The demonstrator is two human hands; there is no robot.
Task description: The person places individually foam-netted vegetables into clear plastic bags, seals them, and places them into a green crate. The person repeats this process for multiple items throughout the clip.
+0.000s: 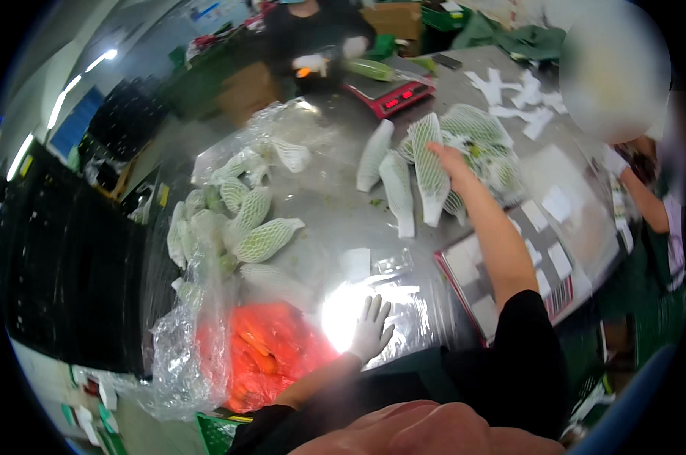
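Observation:
My left hand (370,331), in a white glove, lies with its fingers spread on clear plastic film (428,301) at the table's near edge. My right hand (448,162) reaches forward and grips a green vegetable in a white foam net (429,170). Beside it lie several more netted vegetables (397,182), some bunched in clear plastic (499,165). A heap of netted vegetables (252,210) lies on the left of the table, partly under clear plastic. Left of my left hand is a red plastic bag (280,347) with orange vegetables, apparently carrots, inside.
A person (320,34) stands across the table behind a red digital scale (394,94) bearing a long green vegetable. Foam nets (519,96) lie at the far right. White labels on a tray (559,259) lie at right. Another person's arm (644,193) shows beyond. Black crates (75,273) stand left.

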